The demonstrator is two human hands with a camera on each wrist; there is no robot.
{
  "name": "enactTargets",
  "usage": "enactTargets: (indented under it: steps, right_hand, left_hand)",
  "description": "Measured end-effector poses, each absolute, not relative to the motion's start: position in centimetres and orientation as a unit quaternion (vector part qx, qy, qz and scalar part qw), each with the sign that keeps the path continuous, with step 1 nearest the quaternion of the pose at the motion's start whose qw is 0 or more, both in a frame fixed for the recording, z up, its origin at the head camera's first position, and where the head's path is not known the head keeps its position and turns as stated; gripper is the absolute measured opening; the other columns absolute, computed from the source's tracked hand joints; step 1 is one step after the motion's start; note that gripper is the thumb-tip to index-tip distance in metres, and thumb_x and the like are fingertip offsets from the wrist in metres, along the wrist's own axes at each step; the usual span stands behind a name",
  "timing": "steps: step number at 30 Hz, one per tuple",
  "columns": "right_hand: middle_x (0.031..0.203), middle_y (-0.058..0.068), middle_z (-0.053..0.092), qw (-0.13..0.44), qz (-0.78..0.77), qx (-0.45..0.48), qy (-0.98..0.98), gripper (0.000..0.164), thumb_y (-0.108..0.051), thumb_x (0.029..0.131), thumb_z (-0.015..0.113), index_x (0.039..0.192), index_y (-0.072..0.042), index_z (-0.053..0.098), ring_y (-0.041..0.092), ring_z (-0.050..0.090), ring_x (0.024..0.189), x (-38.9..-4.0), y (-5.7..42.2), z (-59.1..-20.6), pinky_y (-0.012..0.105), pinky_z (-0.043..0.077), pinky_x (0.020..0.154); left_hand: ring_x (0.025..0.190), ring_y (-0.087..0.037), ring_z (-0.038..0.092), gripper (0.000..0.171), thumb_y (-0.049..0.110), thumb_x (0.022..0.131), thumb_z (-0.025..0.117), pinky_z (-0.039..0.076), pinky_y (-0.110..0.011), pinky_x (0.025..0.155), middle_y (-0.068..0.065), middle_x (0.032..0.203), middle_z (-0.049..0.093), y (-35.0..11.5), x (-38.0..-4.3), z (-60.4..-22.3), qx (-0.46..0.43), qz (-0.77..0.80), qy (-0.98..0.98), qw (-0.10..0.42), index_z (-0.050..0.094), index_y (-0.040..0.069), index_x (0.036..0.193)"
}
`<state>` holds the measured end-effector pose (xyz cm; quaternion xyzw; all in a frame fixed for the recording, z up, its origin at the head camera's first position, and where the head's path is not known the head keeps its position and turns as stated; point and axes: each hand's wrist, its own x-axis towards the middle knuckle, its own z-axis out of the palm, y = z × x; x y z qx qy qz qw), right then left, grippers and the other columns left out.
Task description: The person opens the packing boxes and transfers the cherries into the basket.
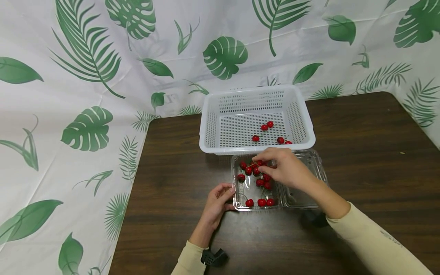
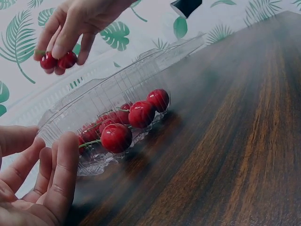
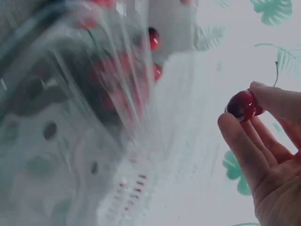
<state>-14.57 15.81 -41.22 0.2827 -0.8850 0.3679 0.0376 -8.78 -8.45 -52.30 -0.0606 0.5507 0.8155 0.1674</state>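
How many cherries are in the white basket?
5 show in the basket: the farthest cherry, a second cherry left of it, a third cherry nearer the front, then a fourth cherry and fifth cherry at front right. Its near side may hide more.

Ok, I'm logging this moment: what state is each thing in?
Clear container: open, holding loose cherries
Lid: lying open beside the container
White basket: upright, a few cherries inside
Held cherries: pinched, raised above the container
Left hand: fingers touching the container's side
Right hand: fingers pinching the held cherries
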Motion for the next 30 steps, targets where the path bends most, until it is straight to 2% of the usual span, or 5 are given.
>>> enactTargets:
  steps: [4, 6, 14, 24, 30]
  right_hand:
    - [0.102, -0.002, 0.071, 0.073, 0.373, 0.287, -0.879, 0.026, -0.003, 0.081, 0.079, 0.106, -0.010, 0.075, 0.015, 0.063, 0.086, -15.0, 16.5, -40.4, 0.030, 0.055, 0.062]
    - [0.103, 0.000, 0.071, 0.082, 0.369, 0.287, -0.880, 0.027, -0.003, 0.081, 0.079, 0.107, -0.010, 0.075, 0.015, 0.063, 0.086, -15.2, 16.9, -40.1, 0.028, 0.057, 0.063]
    - [0.106, 0.006, 0.070, 0.110, 0.373, 0.255, -0.885, 0.031, -0.001, 0.080, 0.080, 0.109, -0.008, 0.074, 0.023, 0.068, 0.091, -16.2, 18.7, -39.6, 0.035, 0.061, 0.065]
    - [0.108, 0.009, 0.069, 0.135, 0.366, 0.194, -0.900, 0.032, 0.002, 0.079, 0.079, 0.109, -0.005, 0.074, 0.025, 0.066, 0.090, -17.8, 20.1, -40.2, 0.043, 0.060, 0.070]
    - [0.108, 0.009, 0.069, 0.146, 0.366, 0.186, -0.900, 0.029, 0.002, 0.080, 0.079, 0.108, -0.004, 0.074, 0.024, 0.066, 0.092, -18.7, 20.6, -40.9, 0.042, 0.060, 0.070]
  left_hand:
    - [0.080, -0.019, 0.061, 0.020, 0.011, 0.093, 0.067, 0.058, -0.028, 0.056, -0.010, 0.098, 0.061, -8.5, -8.8, -52.3, -0.061, 0.816, 0.551, 0.166, 0.060, -0.002, 0.107]
    - [0.079, -0.019, 0.061, 0.020, 0.011, 0.093, 0.067, 0.058, -0.028, 0.056, -0.010, 0.097, 0.061, -8.5, -8.8, -52.4, -0.061, 0.817, 0.550, 0.164, 0.060, -0.001, 0.107]
    - [0.077, -0.018, 0.061, 0.028, 0.009, 0.094, 0.066, 0.057, -0.027, 0.053, -0.010, 0.095, 0.061, -8.5, -8.8, -52.6, -0.056, 0.819, 0.548, 0.161, 0.056, -0.009, 0.112]
    - [0.077, -0.018, 0.061, 0.028, 0.010, 0.094, 0.066, 0.057, -0.027, 0.054, -0.010, 0.094, 0.061, -8.4, -8.8, -52.4, -0.057, 0.815, 0.552, 0.165, 0.056, -0.009, 0.112]
    - [0.078, -0.019, 0.062, 0.030, 0.010, 0.094, 0.066, 0.057, -0.028, 0.054, -0.011, 0.095, 0.060, -8.5, -8.8, -52.4, -0.058, 0.816, 0.551, 0.166, 0.055, -0.010, 0.113]
